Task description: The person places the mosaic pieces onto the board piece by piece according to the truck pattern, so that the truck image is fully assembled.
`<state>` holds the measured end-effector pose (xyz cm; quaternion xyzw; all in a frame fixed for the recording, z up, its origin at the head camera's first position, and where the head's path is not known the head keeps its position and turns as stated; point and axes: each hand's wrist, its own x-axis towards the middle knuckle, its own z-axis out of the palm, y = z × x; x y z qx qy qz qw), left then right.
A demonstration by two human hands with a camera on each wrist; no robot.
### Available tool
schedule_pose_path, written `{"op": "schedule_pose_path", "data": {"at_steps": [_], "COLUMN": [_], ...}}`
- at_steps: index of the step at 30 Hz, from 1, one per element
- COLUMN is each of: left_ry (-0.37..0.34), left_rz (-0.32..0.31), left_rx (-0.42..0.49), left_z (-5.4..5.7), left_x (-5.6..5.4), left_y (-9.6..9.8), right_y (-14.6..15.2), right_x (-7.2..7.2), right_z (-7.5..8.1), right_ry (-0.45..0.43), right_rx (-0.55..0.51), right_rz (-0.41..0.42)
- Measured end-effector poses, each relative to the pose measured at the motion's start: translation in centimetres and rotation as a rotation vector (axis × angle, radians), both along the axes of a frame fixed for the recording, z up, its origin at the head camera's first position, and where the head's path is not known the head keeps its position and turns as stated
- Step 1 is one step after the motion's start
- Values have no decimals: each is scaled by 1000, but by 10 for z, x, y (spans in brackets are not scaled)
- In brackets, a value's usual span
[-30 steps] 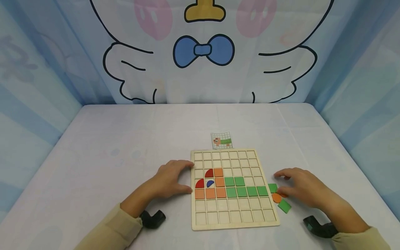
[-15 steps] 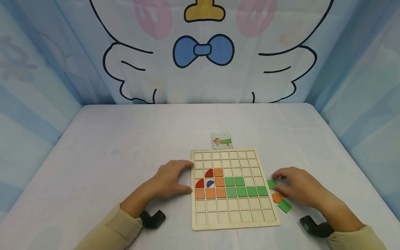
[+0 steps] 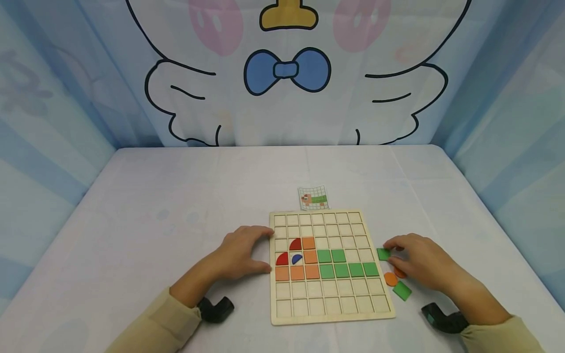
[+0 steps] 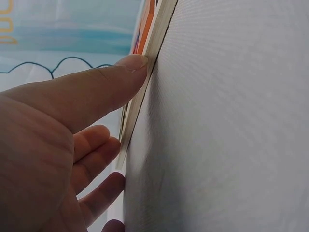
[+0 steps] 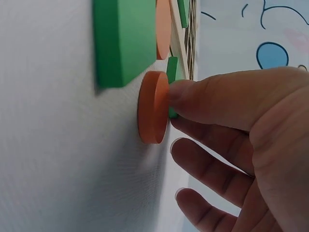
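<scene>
A wooden grid board (image 3: 328, 306) lies on the table, with orange, red, green and blue-and-white tiles set in some of its squares. My left hand (image 3: 240, 252) is at the board's left edge, thumb and index finger spread and touching it. In the left wrist view, the thumb (image 4: 104, 89) presses against the board's side (image 4: 153, 46). Just beyond the right edge, my right hand (image 3: 425, 260) pinches a green square tile (image 3: 383, 254) between thumb and index finger. In the right wrist view, a round orange tile (image 5: 154, 108) lies close below the thumb, partly overlapping the green tile (image 5: 172, 67).
Near the right hand lie another orange round tile (image 3: 390, 279) and a loose green square (image 3: 402, 291). A small picture card (image 3: 313, 198) with a coloured grid pattern lies behind the board. Patterned curtains surround the white-covered table (image 3: 198, 186).
My right hand has closed on the green square tile and shifted it slightly away from me along the board's right edge, uncovering part of an orange round tile. The left hand stays put.
</scene>
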<state>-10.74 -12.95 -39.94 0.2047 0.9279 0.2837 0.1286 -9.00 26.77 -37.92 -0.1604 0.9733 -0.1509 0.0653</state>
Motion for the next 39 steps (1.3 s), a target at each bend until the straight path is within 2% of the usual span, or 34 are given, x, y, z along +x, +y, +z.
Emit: {"op": "schedule_pose_path", "data": {"at_steps": [10,21,39], "left_ry": [3,-1,1], "left_rz": [1,-1,0], "left_rx": [0,4,-4], "left_z": [0,0,1], "left_x": [0,0,0], "left_y": [0,0,0], "right_y": [-1,-3,-5], "right_x": [0,0,0], "right_z": [1,1,5], "right_ry": [18,55,77], "right_rx": [-8,33,7], "right_rz": [7,28,20]}}
